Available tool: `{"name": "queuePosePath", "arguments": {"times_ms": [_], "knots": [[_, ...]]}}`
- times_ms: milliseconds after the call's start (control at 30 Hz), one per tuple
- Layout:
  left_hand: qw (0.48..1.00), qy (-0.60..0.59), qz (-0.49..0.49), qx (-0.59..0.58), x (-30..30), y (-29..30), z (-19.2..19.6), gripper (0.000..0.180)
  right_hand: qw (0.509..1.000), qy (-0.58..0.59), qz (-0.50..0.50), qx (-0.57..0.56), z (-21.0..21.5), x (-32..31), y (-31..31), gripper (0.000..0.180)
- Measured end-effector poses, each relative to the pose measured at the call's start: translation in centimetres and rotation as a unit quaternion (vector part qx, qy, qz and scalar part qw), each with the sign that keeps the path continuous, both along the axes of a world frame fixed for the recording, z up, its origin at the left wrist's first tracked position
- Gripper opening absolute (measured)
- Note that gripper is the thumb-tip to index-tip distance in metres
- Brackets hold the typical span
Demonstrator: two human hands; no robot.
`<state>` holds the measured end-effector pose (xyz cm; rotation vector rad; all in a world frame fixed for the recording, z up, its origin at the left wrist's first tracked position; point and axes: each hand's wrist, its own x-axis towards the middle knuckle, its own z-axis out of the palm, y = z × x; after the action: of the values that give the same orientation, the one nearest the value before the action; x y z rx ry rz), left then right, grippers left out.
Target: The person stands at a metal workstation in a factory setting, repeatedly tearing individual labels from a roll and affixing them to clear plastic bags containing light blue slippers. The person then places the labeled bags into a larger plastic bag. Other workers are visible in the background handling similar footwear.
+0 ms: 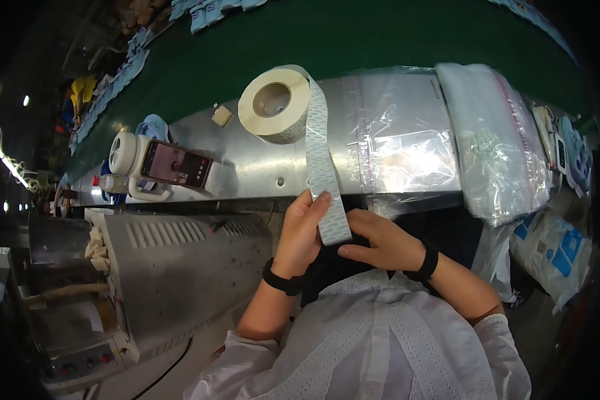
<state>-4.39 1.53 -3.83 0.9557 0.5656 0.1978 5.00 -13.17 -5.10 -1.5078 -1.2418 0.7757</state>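
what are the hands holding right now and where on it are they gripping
Both hands pinch the free end of the label strip unrolled from the roll: left hand on its left edge, right hand at the bottom end.

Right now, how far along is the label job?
Done: strip pulled off the label roll. In hand: left hand pinches the strip's end; right hand rests beside it. Left: clear bags on the metal table show no labels.

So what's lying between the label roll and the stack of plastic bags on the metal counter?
In the head view, a flat clear plastic bag lies between the label roll and the bag stack.
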Motion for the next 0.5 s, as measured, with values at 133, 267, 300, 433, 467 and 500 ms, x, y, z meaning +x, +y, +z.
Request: {"name": "queuePosePath", "arguments": {"times_ms": [133,267,300,433,467,500], "knots": [[0.999,0.011,0.05,0.015,2.0,-0.2,-0.7,0.014,0.987,0.135,-0.019,-0.088,0.8,0.8,-1.3,0.018],[0.994,0.03,0.075,0.067,3.0,0.3,-1.5,0.014,0.961,0.245,-0.027,-0.123,0.6,1.3,-2.6,0.013],[0.993,0.035,0.076,0.085,2.9,0.6,-1.7,0.014,0.957,0.254,-0.023,-0.137,0.8,1.5,-2.8,0.013],[0.837,-0.011,0.215,0.504,2.0,-1.4,-0.4,0.034,0.955,0.255,-0.076,-0.133,0.4,1.5,-2.8,0.012],[0.752,-0.015,0.185,0.633,0.8,-1.4,0.2,0.048,0.961,0.219,-0.088,-0.143,0.6,1.6,-2.8,0.012],[0.705,-0.025,0.142,0.694,-0.1,-1.6,1.2,0.044,0.969,0.179,-0.091,-0.146,0.9,1.6,-2.3,0.012]]}}
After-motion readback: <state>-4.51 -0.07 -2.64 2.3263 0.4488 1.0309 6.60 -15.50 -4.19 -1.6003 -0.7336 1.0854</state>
